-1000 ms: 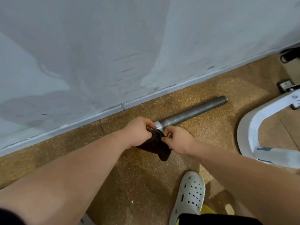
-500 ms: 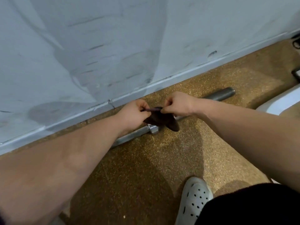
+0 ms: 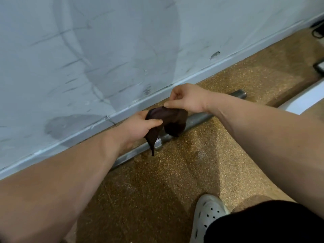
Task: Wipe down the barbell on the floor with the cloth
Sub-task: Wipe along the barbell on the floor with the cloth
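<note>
A grey steel barbell (image 3: pixel 198 119) lies on the speckled brown floor, parallel to the white wall, its thick sleeve end at the right. A dark brown cloth (image 3: pixel 168 120) hangs bunched just above the bar near its collar. My left hand (image 3: pixel 140 128) pinches the cloth's left part, and my right hand (image 3: pixel 187 100) pinches its upper right edge. The cloth's lower tail dangles in front of the collar. My forearms hide parts of the bar's thin shaft and sleeve.
The scuffed white wall and its baseboard (image 3: pixel 122 111) run close behind the bar. A white machine frame (image 3: pixel 305 100) sits at the right edge, with dark items (image 3: pixel 319 67) beyond it. My white perforated clog (image 3: pixel 206 216) stands on the floor below.
Both hands have lifted the cloth off the floor beside the bar to just above it. The hands have spread slightly apart, with the right hand now higher, and the cloth stretched between them.
</note>
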